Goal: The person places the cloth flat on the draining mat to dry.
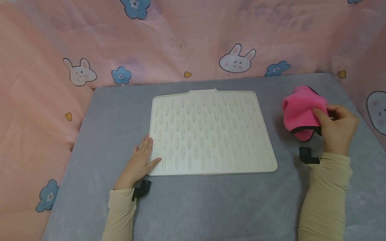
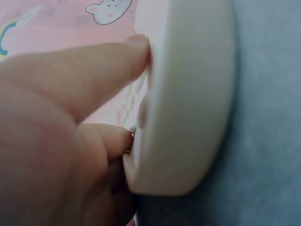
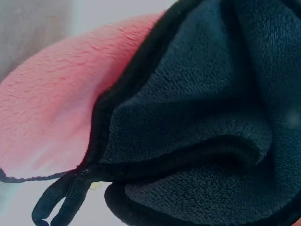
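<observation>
A cream-white ridged mat (image 1: 211,134) with rounded corners lies flat on the grey table, a raised tab along its far edge. My left hand (image 1: 138,162) rests at its near left corner, thumb over the rim and the other fingers straight along the left side. The left wrist view shows the thumb touching the thick edge (image 2: 188,117). To the right of the mat, my right hand (image 1: 339,129) pinches a bunched pink cloth (image 1: 304,110) with black trim. Close up in the right wrist view, the cloth's dark plush side (image 3: 188,122) and a black hanging loop (image 3: 56,200) show.
The grey table (image 1: 193,207) extends around the mat on all sides. Behind it and along the left and right hangs a pink curtain (image 1: 187,40) printed with rabbits, blue flowers and hearts. A black wrist mount (image 1: 142,190) sits on the left wrist, another (image 1: 307,155) on the right.
</observation>
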`<act>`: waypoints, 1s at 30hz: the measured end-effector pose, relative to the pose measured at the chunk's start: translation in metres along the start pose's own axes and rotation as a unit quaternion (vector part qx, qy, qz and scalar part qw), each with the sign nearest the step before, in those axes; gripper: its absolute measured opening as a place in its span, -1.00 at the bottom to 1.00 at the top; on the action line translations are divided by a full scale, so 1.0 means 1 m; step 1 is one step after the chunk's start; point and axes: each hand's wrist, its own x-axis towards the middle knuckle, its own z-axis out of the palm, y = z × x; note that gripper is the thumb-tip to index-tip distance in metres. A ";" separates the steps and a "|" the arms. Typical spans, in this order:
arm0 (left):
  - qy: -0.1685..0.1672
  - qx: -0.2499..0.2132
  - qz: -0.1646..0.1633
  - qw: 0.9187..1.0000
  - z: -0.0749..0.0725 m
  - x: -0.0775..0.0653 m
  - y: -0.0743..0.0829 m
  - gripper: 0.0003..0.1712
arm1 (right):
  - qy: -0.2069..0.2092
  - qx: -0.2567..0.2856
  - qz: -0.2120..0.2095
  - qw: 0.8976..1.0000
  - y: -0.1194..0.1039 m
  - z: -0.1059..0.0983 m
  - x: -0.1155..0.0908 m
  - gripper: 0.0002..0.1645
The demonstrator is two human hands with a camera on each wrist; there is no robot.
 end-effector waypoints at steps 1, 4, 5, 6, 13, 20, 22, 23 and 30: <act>0.000 0.000 0.000 1.000 0.000 0.000 0.000 -0.06 | -0.003 -0.004 -0.007 1.000 -0.001 0.001 -0.001 -0.89; 0.001 0.000 0.002 1.000 -0.001 -0.001 0.000 -0.06 | -0.014 0.005 -0.024 1.000 -0.003 0.003 -0.003 -0.88; 0.001 0.000 0.002 1.000 -0.001 -0.001 0.000 -0.07 | -0.017 0.015 -0.026 0.999 -0.004 0.003 -0.004 -0.88; 0.001 0.000 0.003 1.000 -0.001 -0.001 0.000 -0.07 | -0.018 0.031 -0.026 0.999 -0.004 0.004 -0.004 -0.88; 0.002 0.003 0.006 1.000 -0.001 -0.001 0.001 -0.07 | -0.012 0.041 -0.026 0.999 -0.011 0.002 -0.010 -0.84; 0.002 0.001 0.008 1.000 -0.001 -0.001 0.000 -0.07 | -0.014 0.043 -0.069 0.997 -0.019 0.005 -0.017 -0.82; 0.002 0.001 0.008 1.000 -0.001 -0.001 0.001 -0.07 | -0.015 0.028 -0.087 0.996 -0.021 0.006 -0.019 -0.84; 0.002 0.002 0.008 1.000 -0.001 -0.001 0.001 -0.07 | -0.016 0.028 -0.095 0.995 -0.022 0.006 -0.020 -0.85; 0.004 0.005 0.009 1.000 -0.001 -0.001 0.001 -0.08 | -0.018 0.006 -0.116 0.993 -0.026 0.008 -0.024 -0.82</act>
